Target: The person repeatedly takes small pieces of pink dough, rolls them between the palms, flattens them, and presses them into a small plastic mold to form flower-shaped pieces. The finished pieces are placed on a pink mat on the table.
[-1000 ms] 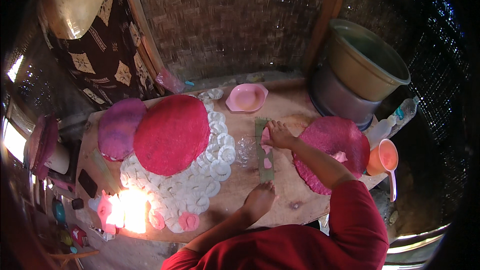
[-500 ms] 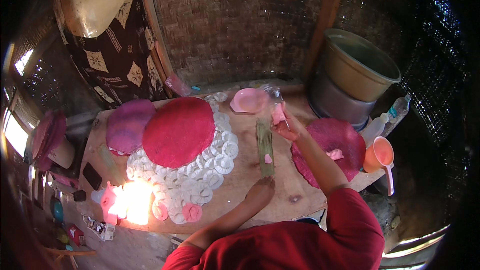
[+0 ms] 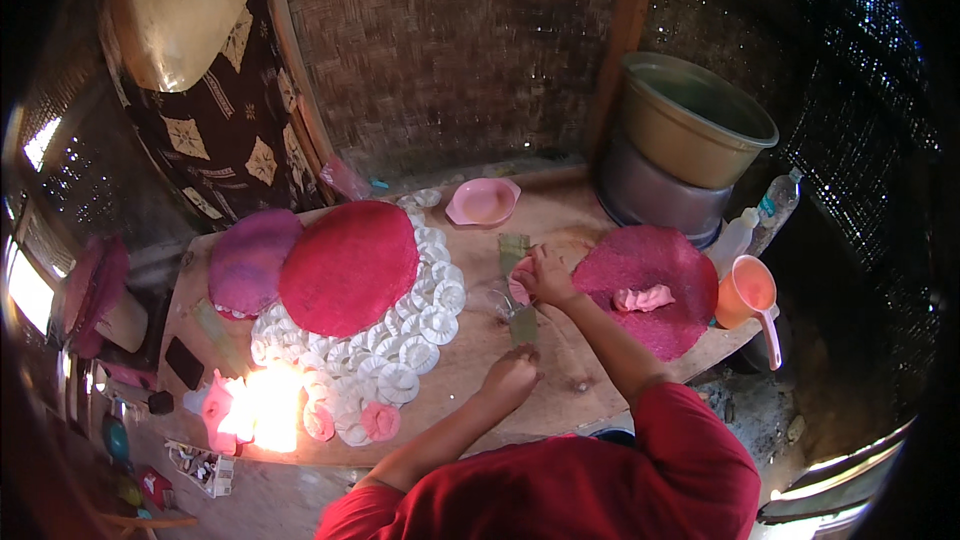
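A narrow green strip (image 3: 513, 248), leaf-like, lies on the wooden table in front of me. On its middle rests a flattened pink dough piece (image 3: 519, 281). My right hand (image 3: 552, 278) is closed on the dough's right side, fingers bent down over it. Clear, shiny material (image 3: 503, 302) shows just below the dough; I cannot make out what it is. At the strip's near end is my left hand (image 3: 512, 377), its fingers closed around that end. A pink dough lump (image 3: 643, 298) sits on a dark pink round mat (image 3: 640, 255), right of my right forearm.
Many white ruffled rounds (image 3: 398, 382) spread left, beside a red disc (image 3: 350, 268) and a purple one (image 3: 252, 258). A pink bowl (image 3: 484, 202) stands at the back. Right are large pots (image 3: 700, 130), bottles (image 3: 778, 202) and an orange dipper (image 3: 748, 292). Sunlight glares front left.
My right hand has come down from near the pink bowl, bringing pink dough onto the green strip. My left hand stays at the strip's near end. The view has shifted slightly.
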